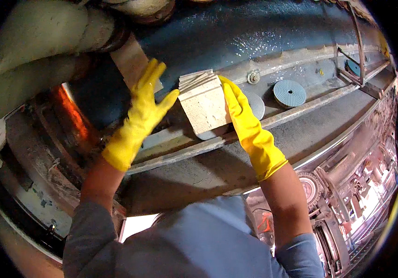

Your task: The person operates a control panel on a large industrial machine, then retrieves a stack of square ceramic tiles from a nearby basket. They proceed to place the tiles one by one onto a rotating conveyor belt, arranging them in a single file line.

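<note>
My left hand (147, 109), in a yellow rubber glove, is open with its fingers spread. It hangs left of a stack of beige stone tiles (206, 109), apart from it. A flat beige tile (130, 62) lies beyond the left hand on the wet dark belt, partly covered by the fingers. The stack's tile edges are slightly fanned at the top. My right hand (241, 109), gloved alike, presses along the stack's right side and holds it; some of its fingers are hidden. Below the stack a grey round disc (254, 105) shows partly beside the right glove.
The wet dark belt (199, 32) runs along the far side. On the metal ledge sit a bolt (253, 77) and a round blue-grey dotted pad (290, 93), with another blue pad (353, 67) farther right. A metal rail (301, 109) edges the ledge. Thick pipes (46, 28) hang at upper left.
</note>
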`<act>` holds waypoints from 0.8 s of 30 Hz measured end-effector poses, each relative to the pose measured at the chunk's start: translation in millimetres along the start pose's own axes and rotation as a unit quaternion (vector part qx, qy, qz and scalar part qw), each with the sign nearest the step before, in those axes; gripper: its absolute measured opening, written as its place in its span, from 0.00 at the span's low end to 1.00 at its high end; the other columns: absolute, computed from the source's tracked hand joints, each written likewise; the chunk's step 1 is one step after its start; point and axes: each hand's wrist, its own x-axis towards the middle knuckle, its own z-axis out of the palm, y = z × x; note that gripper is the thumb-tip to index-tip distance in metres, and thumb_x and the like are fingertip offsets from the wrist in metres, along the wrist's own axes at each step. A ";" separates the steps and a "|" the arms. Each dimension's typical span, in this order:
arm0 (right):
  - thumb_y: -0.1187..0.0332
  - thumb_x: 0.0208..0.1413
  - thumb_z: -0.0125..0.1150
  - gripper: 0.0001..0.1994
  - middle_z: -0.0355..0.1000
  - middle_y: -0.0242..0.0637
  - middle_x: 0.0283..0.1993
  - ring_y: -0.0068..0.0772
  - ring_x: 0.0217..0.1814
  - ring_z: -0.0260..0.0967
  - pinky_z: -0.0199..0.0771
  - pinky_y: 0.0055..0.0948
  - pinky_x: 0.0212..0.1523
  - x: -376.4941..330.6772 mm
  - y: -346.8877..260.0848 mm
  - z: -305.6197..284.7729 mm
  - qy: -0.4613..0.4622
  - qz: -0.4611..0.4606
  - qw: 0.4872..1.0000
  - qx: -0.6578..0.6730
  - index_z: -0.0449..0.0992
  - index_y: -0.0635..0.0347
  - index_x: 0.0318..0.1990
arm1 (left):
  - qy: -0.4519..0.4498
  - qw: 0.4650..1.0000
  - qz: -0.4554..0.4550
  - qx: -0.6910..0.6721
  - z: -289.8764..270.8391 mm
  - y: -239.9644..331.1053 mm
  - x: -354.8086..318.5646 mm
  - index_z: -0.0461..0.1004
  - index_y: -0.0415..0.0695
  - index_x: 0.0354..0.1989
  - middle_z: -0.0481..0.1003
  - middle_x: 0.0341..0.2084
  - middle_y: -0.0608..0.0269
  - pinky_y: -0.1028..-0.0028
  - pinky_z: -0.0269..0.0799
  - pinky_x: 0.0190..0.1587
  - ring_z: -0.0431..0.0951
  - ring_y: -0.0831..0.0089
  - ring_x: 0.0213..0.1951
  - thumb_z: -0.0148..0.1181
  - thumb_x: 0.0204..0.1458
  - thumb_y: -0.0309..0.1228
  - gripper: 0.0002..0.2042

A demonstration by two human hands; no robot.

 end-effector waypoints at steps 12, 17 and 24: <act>0.55 0.67 0.64 0.28 0.74 0.29 0.59 0.19 0.53 0.69 0.68 0.21 0.55 11.3 15.0 0.8 0.018 0.036 0.993 0.109 0.70 0.60 0.67 | -0.113 0.977 0.097 0.156 13.3 78.1 -35.9 0.69 0.48 0.67 0.65 0.66 0.41 0.43 0.53 0.71 0.65 0.39 0.64 0.78 0.38 0.42 0.43; 0.53 0.66 0.65 0.30 0.74 0.34 0.61 0.27 0.62 0.69 0.66 0.26 0.63 6.8 3.2 0.7 0.018 0.045 0.997 0.063 0.69 0.62 0.67 | -0.123 0.985 0.103 0.069 -8.5 73.7 -32.0 0.74 0.50 0.64 0.64 0.66 0.42 0.45 0.57 0.69 0.66 0.37 0.64 0.78 0.39 0.37 0.37; 0.54 0.66 0.66 0.29 0.74 0.33 0.61 0.26 0.62 0.68 0.65 0.27 0.64 16.2 21.7 -4.5 0.033 -0.017 0.999 -0.024 0.69 0.62 0.67 | 0.009 0.879 -0.348 -0.325 -48.6 70.7 -62.6 0.76 0.35 0.56 0.81 0.49 0.55 0.70 0.72 0.56 0.82 0.67 0.50 0.55 0.69 0.39 0.19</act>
